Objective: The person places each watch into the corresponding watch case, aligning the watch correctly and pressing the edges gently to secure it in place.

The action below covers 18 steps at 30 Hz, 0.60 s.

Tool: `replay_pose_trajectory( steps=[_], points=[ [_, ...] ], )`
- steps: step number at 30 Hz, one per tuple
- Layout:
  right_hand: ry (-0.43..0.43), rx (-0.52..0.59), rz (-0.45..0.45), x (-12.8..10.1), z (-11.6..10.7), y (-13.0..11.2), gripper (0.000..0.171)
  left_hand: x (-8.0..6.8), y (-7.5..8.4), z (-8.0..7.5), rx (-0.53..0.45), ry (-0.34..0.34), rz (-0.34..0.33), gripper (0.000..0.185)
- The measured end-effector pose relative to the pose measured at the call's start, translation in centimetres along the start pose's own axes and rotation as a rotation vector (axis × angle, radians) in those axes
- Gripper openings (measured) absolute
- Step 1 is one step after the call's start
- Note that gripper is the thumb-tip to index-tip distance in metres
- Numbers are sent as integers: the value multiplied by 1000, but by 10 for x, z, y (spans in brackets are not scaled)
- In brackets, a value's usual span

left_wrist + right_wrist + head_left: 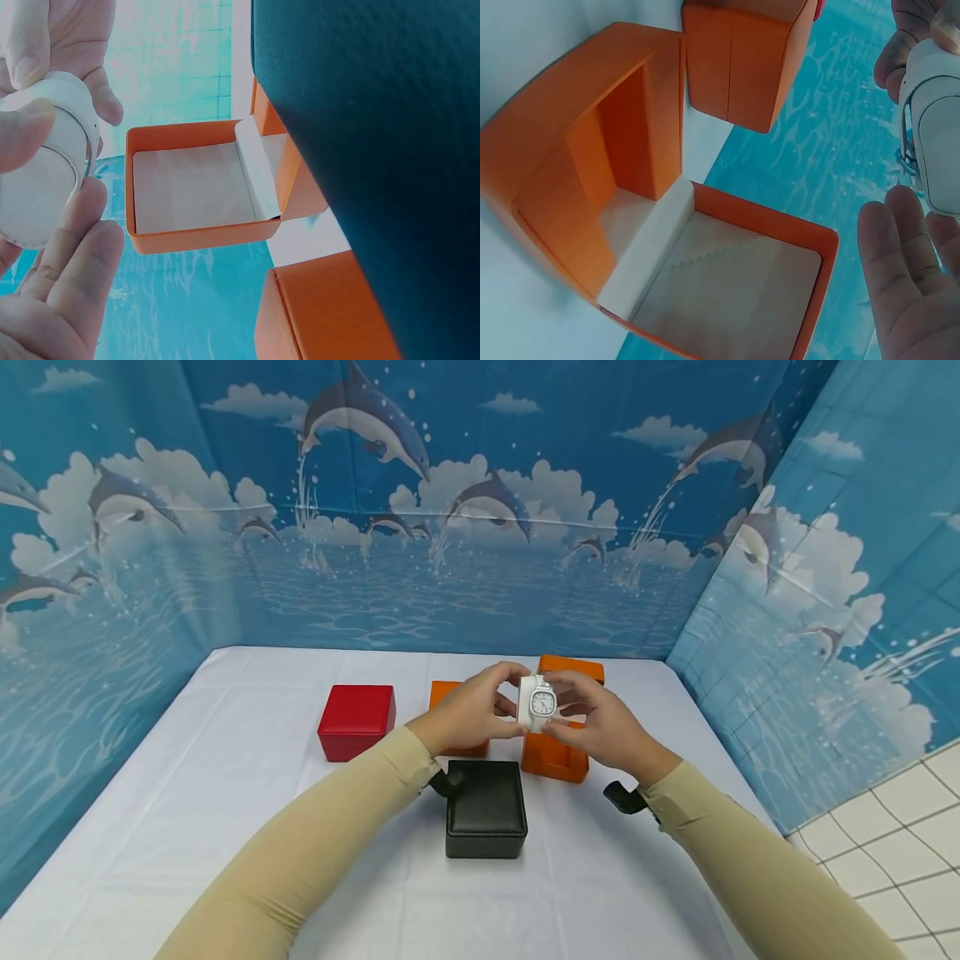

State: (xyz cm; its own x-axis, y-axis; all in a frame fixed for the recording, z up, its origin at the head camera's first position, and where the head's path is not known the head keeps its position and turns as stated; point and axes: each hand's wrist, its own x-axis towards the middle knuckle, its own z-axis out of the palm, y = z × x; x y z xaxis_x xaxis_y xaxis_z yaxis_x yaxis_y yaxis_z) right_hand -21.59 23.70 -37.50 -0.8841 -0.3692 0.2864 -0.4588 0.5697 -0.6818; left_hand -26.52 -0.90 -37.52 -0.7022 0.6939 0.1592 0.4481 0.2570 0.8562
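A white wristwatch (543,702) wrapped round a pale cushion (525,700) is held up between both hands, its square dial facing the head camera. My left hand (476,706) grips the cushion side with thumb and fingers. On the watch side, my right hand (603,722) has its index finger near the top of the strap and its thumb near the bottom. Below and behind the hands stands an orange box (553,762) with its lid (573,668) raised. A pale lining (742,277) shows inside it in the right wrist view.
Nearest me on the white cloth (247,760) is a closed black box (486,810). A closed orange box (444,693), partly hidden by the left hand, stands behind it, and a closed red box (356,720) lies farther left. Dolphin-printed curtains (480,585) border the table.
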Motion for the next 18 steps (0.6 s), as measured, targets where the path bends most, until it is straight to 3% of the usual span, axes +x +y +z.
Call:
replay_pose_trajectory(
  steps=[18],
  points=[
    [14, 27, 15, -2, 3, 0, 65, -2, 1, 0, -18, 9, -6, 75]
  ],
)
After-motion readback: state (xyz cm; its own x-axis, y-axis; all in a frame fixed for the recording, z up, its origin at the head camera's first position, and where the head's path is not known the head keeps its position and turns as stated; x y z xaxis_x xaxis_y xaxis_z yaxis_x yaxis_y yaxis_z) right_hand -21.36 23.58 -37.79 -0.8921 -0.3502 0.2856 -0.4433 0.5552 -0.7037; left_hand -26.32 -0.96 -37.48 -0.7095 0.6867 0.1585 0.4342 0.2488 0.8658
